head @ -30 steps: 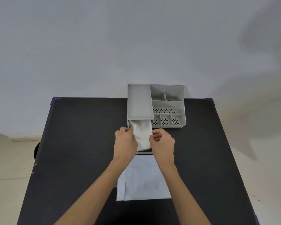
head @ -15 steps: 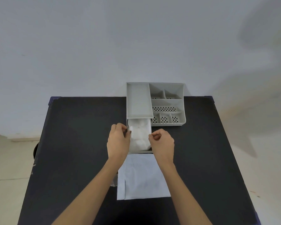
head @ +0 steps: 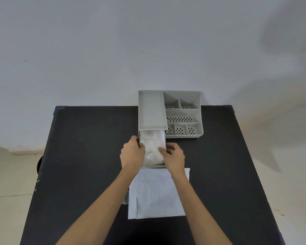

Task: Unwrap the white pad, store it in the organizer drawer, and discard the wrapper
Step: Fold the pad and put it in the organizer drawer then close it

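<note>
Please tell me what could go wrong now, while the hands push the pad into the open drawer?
1. The white pad bulges above the drawer rim, so it may jam under the organizer on closing.
2. The left hand and right hand sit at the drawer's sides; fingers might get pinched.
3. The wrapper could be forgotten on the table.

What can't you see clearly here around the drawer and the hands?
- Head view: drawer rear is hidden under the organizer.
- White pad edges are covered by left hand and right hand.
- Wrapper corners sit under the forearms.
- Whether fingers pinch the pad: unclear.
</note>
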